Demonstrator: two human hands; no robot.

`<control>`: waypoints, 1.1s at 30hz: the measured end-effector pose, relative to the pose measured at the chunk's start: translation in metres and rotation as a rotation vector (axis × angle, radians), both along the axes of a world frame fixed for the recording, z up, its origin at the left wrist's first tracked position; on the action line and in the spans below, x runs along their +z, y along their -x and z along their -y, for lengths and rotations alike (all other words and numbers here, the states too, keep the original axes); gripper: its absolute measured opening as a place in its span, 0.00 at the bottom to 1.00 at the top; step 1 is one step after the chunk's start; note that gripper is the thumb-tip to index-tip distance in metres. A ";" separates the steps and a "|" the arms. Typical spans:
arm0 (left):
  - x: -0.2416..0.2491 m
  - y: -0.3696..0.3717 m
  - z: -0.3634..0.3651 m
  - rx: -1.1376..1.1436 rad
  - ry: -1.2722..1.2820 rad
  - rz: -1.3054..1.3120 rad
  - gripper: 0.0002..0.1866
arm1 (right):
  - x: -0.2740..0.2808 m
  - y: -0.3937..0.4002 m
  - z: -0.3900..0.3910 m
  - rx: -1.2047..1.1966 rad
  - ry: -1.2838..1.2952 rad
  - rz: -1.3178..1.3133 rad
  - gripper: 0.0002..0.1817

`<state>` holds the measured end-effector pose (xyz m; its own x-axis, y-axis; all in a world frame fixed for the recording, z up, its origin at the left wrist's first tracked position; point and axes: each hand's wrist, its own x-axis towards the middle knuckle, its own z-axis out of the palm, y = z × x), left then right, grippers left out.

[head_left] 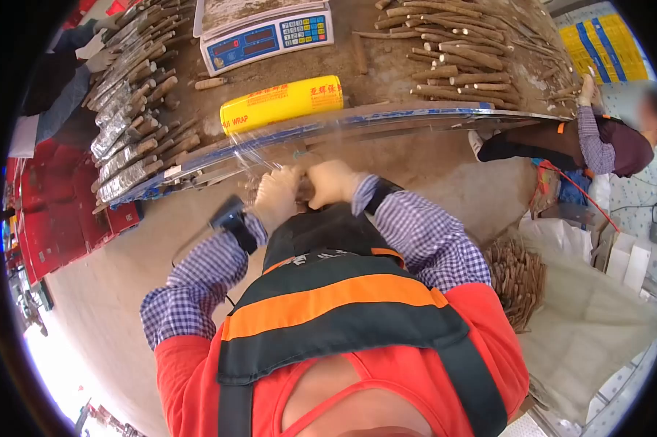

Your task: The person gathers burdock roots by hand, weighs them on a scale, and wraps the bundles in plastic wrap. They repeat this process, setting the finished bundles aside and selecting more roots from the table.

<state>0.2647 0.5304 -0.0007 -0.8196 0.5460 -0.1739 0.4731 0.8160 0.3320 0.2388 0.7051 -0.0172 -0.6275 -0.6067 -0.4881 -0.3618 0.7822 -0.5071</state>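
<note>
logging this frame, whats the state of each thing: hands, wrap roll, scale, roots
left hand: gloved, closed on a root at the table edge
right hand: gloved, closed on the same root
root: mostly hidden between the hands
wrap roll: lying on its side, film pulled out toward the hands
scale: display lit
wrapped roots: stacked in rows

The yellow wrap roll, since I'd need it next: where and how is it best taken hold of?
Likely around its middle, from above. The yellow wrap roll lies flat on the table, a long cylinder with bare surface on both long sides, so fingers could close across it. Both hands are busy at the table's edge.
</note>
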 end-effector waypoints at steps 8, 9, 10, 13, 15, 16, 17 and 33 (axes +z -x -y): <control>-0.008 0.038 0.017 -0.152 -0.254 0.702 0.30 | -0.022 -0.041 0.014 0.208 -0.173 -0.767 0.25; -0.006 0.042 0.014 -0.198 -0.152 0.615 0.32 | -0.029 -0.030 0.014 0.082 -0.105 -0.644 0.22; -0.020 0.033 0.008 -0.177 -0.155 0.608 0.32 | -0.021 -0.020 0.018 0.089 -0.138 -0.423 0.22; -0.067 0.008 -0.001 0.026 0.208 -0.407 0.29 | 0.038 0.020 0.015 0.130 -0.218 0.058 0.23; -0.073 0.025 0.007 -0.102 -0.548 0.145 0.27 | 0.031 0.003 0.024 0.157 -0.338 0.054 0.23; -0.021 0.052 0.016 -0.171 -0.110 0.613 0.26 | 0.005 -0.008 0.027 0.112 -0.270 -0.325 0.24; -0.036 0.066 0.015 -0.228 0.073 0.726 0.27 | -0.009 -0.014 0.026 0.071 -0.198 -0.699 0.26; -0.037 0.017 0.008 -0.041 -0.152 0.077 0.31 | 0.033 0.036 0.006 0.143 -0.236 0.243 0.39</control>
